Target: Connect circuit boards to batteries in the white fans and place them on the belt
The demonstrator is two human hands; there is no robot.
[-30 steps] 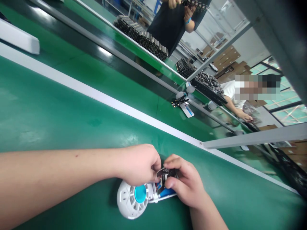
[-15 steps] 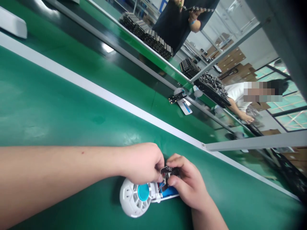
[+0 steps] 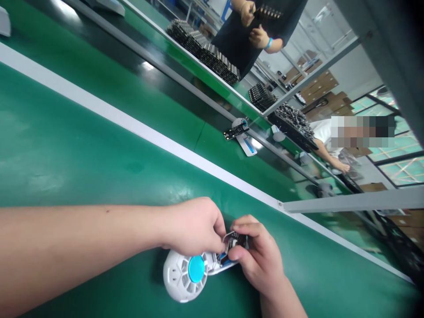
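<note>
On the green surface lies a white handheld fan [image 3: 179, 276] with a round slotted head and a turquoise disc in its middle. Its handle is open, with thin wires and a bit of blue inside, partly covered by my hands. My right hand [image 3: 260, 254] grips a small dark circuit board [image 3: 236, 240] between thumb and fingers, tilted above the handle. My left hand [image 3: 198, 225] reaches across from the left over the fan head. Its thumb and fingers are pinched at the board's near edge beside the wires; what they hold is too small to name.
Beyond a white rail [image 3: 159, 143], another open fan [image 3: 247, 145] with a circuit board [image 3: 236, 131] lies on the green conveyor belt. Stacks of boards [image 3: 203, 51] stand on the far bench. Two people work there. A metal frame bar [image 3: 351, 201] crosses at right.
The fan and board on the belt have shifted left, as has the white piece at far left. My right hand and the board have tilted slightly, covering more of the handle.
</note>
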